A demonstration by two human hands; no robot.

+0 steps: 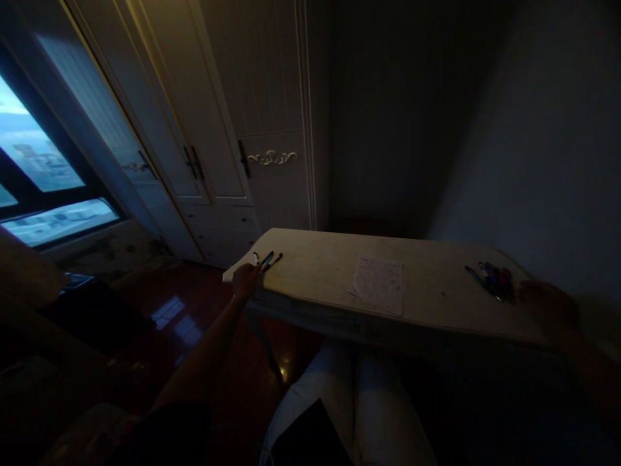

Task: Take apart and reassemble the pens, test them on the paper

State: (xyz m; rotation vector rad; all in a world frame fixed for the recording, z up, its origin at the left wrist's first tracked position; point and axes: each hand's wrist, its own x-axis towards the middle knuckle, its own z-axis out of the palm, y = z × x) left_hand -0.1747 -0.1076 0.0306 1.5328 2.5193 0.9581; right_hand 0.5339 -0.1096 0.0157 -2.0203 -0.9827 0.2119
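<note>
My left hand [246, 279] is at the left end of the pale table [320, 259]. Its fingers look curled around the near end of a teal pen [267, 258]. A dark pen [275, 261] and a small white-and-dark pen [256, 258] lie right beside those fingers. At the other end my right hand [550, 304] rests low on the tabletop in deep shadow, fingers stretched toward a pile of pens [495, 278] in dark, red and blue tones. Whether its fingertips touch the pile is too dark to tell. Between the hands lies a patterned sheet or cloth [379, 285].
A tiny dark speck [443, 294] is on the tabletop. Behind stands a white wardrobe [276, 97] with dark handles, and a window [39, 155] is at the left. My legs [334, 395] are below the table's front edge, above a shiny reddish floor [194, 317].
</note>
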